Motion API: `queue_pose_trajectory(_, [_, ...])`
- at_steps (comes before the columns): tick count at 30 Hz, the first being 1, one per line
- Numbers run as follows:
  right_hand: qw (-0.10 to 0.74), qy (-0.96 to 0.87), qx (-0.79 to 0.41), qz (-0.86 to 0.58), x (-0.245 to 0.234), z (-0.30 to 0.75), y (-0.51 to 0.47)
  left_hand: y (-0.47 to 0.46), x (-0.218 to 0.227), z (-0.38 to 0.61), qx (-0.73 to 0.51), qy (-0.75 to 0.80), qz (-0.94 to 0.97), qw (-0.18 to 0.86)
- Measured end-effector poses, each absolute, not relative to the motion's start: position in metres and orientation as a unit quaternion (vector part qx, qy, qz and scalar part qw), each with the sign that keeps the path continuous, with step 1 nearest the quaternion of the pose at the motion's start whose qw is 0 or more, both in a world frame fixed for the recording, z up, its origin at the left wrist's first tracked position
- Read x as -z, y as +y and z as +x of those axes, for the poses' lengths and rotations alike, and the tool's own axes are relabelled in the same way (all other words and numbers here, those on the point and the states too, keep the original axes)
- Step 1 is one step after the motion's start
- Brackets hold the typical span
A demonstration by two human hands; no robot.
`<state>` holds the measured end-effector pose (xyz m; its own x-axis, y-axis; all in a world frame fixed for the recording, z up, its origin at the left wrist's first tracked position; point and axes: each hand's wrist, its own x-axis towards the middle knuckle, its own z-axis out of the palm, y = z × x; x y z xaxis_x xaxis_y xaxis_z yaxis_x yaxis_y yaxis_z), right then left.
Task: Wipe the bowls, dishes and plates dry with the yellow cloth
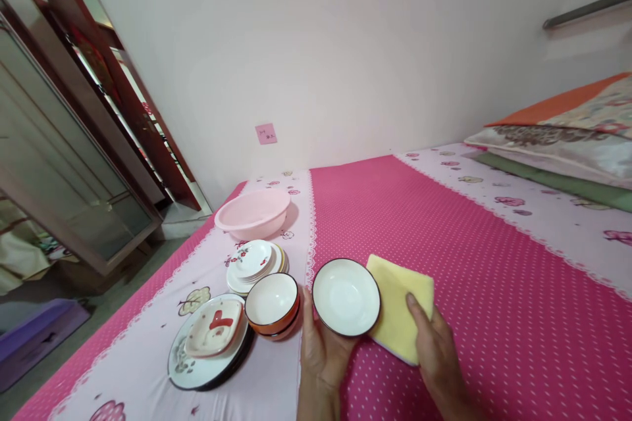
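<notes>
A white bowl with a dark rim [346, 297] rests in my left hand [320, 352], whose fingers pass beneath it and whose thumb lies along its left side. My right hand [437, 348] grips a folded yellow cloth [401, 306] by its right edge, thumb on top. The cloth's left edge lies close beside the bowl; whether they touch I cannot tell. Just left of my left hand stand stacked orange bowls with white insides [272, 302]. Further left, a square dish with a red pattern [214, 329] sits on large round plates [185, 368].
Small flowered plates [251, 258] lie stacked on larger ones behind the orange bowls. A pink basin [253, 214] stands beyond them. Everything is on a bed with a pink dotted cover [360, 204]. Pillows [567, 135] are piled at the right, and a white wall [336, 59] rises behind.
</notes>
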<state>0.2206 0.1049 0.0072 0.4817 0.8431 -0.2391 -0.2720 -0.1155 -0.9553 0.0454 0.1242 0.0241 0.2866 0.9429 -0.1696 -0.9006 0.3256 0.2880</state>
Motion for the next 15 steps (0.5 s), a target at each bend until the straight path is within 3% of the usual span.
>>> queue_pose_trajectory(8, [0.637,-0.072,-0.507,-0.576,-0.007,0.237,0.106,0.127,-0.017,0.043,-0.6,0.117,0.058,0.789])
queue_pose_trajectory(15, [0.611,-0.22,-0.372,-0.663,-0.039,0.264,0.088,0.125,-0.037,0.05,-0.609,0.165,-0.051,0.774])
